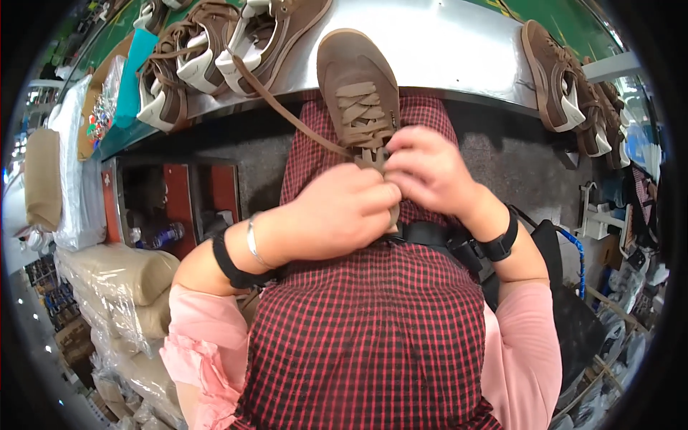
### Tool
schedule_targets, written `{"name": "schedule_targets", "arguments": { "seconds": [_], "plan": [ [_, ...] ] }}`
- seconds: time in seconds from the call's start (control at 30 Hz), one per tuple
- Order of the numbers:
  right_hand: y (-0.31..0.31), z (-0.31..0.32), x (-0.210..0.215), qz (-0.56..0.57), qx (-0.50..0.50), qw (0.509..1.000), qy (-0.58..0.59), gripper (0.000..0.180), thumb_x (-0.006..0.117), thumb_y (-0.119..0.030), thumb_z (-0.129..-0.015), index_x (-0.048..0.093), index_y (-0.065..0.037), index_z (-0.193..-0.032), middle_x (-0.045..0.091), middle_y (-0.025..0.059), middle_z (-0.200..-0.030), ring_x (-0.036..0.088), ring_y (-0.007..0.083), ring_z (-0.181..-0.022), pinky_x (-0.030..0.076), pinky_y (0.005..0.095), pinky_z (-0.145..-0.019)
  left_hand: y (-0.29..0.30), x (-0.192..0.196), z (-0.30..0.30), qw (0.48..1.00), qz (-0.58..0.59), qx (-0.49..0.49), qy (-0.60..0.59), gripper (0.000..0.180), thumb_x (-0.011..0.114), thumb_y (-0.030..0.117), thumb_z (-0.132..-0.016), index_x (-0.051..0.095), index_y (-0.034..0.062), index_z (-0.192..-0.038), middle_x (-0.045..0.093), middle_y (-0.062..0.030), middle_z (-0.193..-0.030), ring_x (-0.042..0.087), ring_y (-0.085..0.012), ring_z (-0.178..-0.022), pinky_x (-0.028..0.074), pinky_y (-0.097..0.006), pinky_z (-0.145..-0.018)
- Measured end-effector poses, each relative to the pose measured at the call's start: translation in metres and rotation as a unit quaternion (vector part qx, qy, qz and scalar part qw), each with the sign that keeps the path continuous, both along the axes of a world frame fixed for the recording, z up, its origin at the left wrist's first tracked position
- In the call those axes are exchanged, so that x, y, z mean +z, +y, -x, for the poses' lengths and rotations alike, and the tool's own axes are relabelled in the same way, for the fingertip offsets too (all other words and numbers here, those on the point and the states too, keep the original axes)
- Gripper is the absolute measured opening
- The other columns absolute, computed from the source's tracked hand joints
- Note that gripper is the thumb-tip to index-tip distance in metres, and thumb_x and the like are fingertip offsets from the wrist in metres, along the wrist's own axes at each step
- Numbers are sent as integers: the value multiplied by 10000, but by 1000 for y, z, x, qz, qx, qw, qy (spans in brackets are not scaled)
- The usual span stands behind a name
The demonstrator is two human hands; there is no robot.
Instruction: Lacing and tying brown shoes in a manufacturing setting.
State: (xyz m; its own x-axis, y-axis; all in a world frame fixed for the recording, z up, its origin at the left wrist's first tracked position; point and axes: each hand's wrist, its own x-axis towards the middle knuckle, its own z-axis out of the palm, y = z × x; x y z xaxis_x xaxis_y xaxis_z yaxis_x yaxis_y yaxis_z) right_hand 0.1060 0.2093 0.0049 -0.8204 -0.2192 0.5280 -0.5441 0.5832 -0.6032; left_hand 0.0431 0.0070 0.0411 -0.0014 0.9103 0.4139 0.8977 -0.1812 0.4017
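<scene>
A brown sneaker (pixel 357 79) lies over my lap at the bench edge, its toe pointing away from me. Tan laces (pixel 358 107) cross over its front. One long brown shoelace (pixel 287 115) arcs loosely from the upper left down to the top eyelets. My left hand (pixel 344 208) is closed around the ankle end of the sneaker, hiding most of it. Beside it on the right, my right hand (pixel 430 172) pinches at the top eyelets, apparently on the lace. Its fingertips cover the exact spot.
A metal bench (pixel 459 50) runs across in front. Several brown-and-white sneakers (pixel 208 57) stand on it at the left, with more sneakers (pixel 555 75) at the right. A cardboard box (pixel 97 107) sits far left, above plastic-wrapped bundles (pixel 122 279). Red-sided shelving (pixel 179 201) is under the bench.
</scene>
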Motion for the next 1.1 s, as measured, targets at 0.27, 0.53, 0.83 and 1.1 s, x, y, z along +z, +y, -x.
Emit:
{"name": "schedule_targets", "arguments": {
  "seconds": [0.27,0.53,0.83,1.1],
  "plan": [
    [4,-17,-5,-81,33,986,-145,200,653,-92,-687,637,-78,-886,629,79,-876,609,269,-832,491,368,-714,-9,-8,-1,998,14,26,-55,241,745,106,-594,592,41,-769,574,-75,-935,578,-257,-803,489,-354,-671],
    [9,82,2,347,-70,892,-281,193,587,-30,-793,621,-5,-981,628,7,-860,577,83,-772,481,227,-724,10,-10,-10,999,32,3,-4,276,744,120,-595,572,51,-799,566,-72,-947,563,-246,-841,463,-357,-699],
    [15,41,21,60,-98,993,14,245,643,-67,-721,608,-47,-963,624,88,-844,606,241,-768,486,320,-749,-2,-13,-7,999,-8,43,-27,265,751,127,-594,576,38,-772,570,-76,-936,565,-252,-830,463,-362,-682],
    [-7,7,-7,-36,37,989,-138,99,633,-129,-724,636,-65,-799,641,82,-760,628,249,-746,476,363,-663,4,-29,-4,999,34,-31,-20,239,722,139,-622,593,62,-808,565,-50,-937,554,-235,-810,449,-354,-677]
  ]
}}
